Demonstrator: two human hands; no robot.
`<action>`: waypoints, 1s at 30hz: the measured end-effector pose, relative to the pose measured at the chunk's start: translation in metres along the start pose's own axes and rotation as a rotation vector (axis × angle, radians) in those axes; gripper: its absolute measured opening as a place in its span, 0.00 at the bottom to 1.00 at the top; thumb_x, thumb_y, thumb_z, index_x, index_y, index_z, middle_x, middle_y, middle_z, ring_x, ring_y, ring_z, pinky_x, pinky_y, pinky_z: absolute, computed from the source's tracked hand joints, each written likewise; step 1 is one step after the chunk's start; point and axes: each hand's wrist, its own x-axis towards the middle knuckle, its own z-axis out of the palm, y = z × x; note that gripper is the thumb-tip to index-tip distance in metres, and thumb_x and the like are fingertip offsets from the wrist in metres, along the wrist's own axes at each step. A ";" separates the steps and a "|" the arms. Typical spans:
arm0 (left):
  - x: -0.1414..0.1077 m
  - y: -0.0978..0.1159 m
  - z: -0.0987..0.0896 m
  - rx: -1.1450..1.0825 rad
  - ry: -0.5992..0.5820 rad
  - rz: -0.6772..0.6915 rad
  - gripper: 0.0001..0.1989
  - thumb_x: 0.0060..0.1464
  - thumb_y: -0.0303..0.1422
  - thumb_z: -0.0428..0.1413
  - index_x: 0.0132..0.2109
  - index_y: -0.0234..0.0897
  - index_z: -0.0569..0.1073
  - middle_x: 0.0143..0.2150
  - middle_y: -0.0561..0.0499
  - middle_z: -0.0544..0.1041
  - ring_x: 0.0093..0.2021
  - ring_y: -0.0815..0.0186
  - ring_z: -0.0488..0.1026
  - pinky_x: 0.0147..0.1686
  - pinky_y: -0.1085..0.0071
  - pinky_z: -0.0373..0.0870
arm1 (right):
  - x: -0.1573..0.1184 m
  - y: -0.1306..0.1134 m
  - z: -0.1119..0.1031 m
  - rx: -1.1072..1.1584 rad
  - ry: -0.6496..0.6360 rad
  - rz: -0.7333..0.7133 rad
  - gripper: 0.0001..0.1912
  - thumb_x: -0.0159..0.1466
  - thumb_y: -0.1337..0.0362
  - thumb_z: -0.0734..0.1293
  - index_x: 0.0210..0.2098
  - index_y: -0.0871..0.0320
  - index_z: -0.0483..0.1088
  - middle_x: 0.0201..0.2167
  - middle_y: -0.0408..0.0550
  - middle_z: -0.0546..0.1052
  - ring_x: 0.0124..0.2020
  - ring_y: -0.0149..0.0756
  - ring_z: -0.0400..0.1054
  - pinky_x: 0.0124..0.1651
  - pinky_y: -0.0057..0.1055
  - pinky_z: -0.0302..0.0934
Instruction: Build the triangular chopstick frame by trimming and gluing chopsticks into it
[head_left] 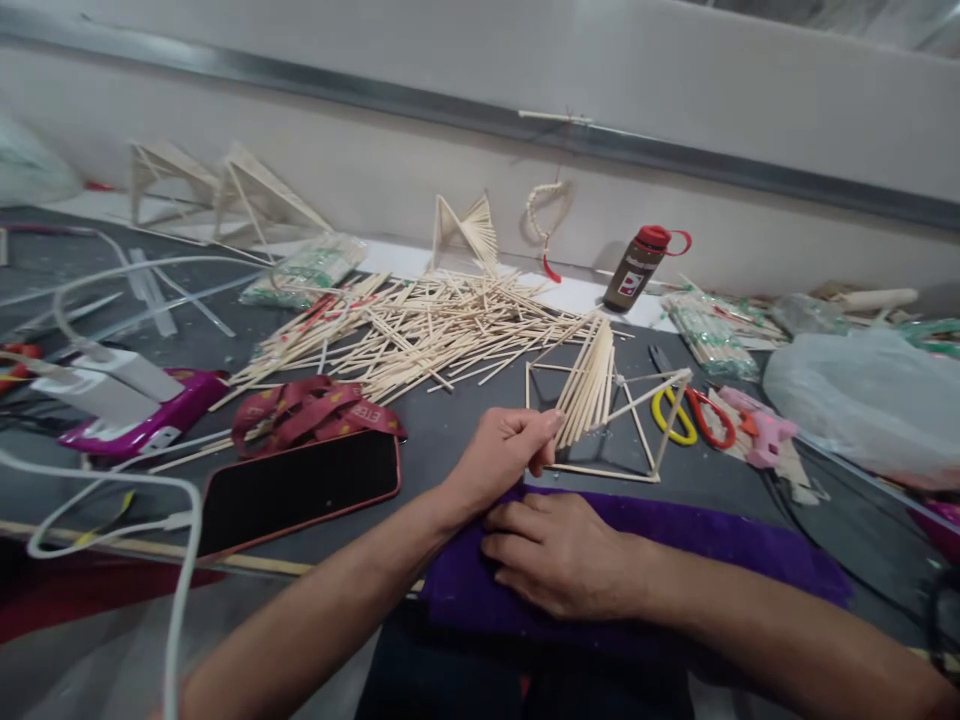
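My left hand (517, 442) is closed, its thumb pressed against the curled index finger. It sits at the left edge of a small model of thin wooden sticks (592, 395), and anything between its fingers is hidden. The model has an open frame with a twisted fan of sticks rising inside it. Below, my right hand (559, 555) rests palm down on a folded purple cloth (697, 545) at the table's front edge. Its fingers are loosely bent and a little apart, with nothing visible in them.
Loose sticks (450, 325) lie heaped behind. At left are a phone (300, 495), a red lanyard (315, 415) and white cables (191, 560). Yellow-and-red-handled scissors (673, 416), a pink glue gun (769, 430) and a plastic bag (870, 400) lie right. A bottle (636, 270) stands behind.
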 end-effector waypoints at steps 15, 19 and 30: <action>0.010 0.004 0.005 0.123 0.240 0.272 0.22 0.59 0.41 0.50 0.21 0.35 0.71 0.19 0.54 0.68 0.22 0.72 0.63 0.26 0.75 0.60 | -0.003 0.000 0.000 0.051 -0.024 0.019 0.13 0.67 0.61 0.58 0.46 0.60 0.69 0.43 0.51 0.75 0.37 0.35 0.67 0.38 0.33 0.64; 0.025 -0.014 -0.006 0.071 0.369 0.232 0.21 0.59 0.43 0.48 0.24 0.35 0.71 0.20 0.54 0.68 0.23 0.72 0.65 0.25 0.75 0.61 | -0.001 -0.002 -0.005 0.031 -0.059 0.047 0.13 0.67 0.61 0.59 0.46 0.58 0.69 0.45 0.50 0.75 0.37 0.35 0.67 0.35 0.33 0.63; 0.046 -0.035 -0.001 0.070 0.520 0.214 0.14 0.54 0.30 0.54 0.48 0.36 0.68 0.45 0.46 0.74 0.39 0.66 0.71 0.42 0.68 0.67 | 0.051 -0.011 -0.122 -0.173 -0.087 0.002 0.10 0.66 0.64 0.60 0.41 0.56 0.72 0.36 0.48 0.76 0.32 0.32 0.68 0.32 0.29 0.60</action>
